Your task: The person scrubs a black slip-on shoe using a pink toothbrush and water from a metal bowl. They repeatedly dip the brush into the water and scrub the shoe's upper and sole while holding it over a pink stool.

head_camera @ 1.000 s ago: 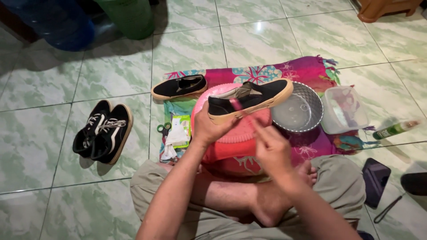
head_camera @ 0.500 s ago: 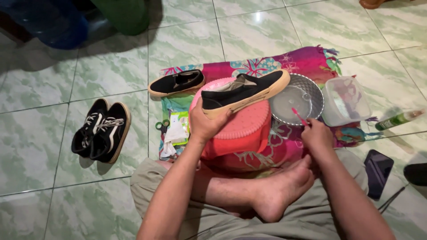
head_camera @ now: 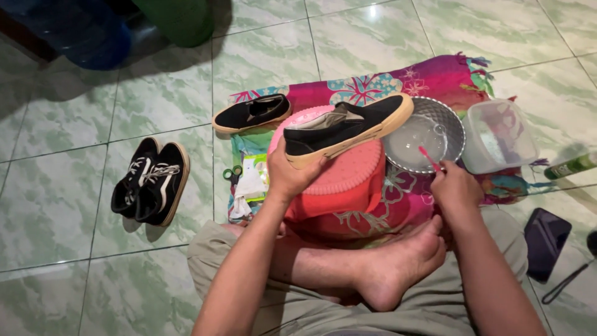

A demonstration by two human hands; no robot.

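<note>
Right hand (head_camera: 457,186) now dipping pink brush (head_camera: 429,157) into metal bowl (head_camera: 451,121), pinching it, left hand (head_camera: 292,177) gripping black shoe (head_camera: 345,127)

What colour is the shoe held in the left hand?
The shoe is black with a tan sole, seen in the head view, the only one.

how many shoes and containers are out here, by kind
black slip-on shoes with tan soles: 2
black lace-up sneakers: 2
round metal bowl: 1
clear plastic tub: 1
pink plastic stool: 1
total: 7
</note>
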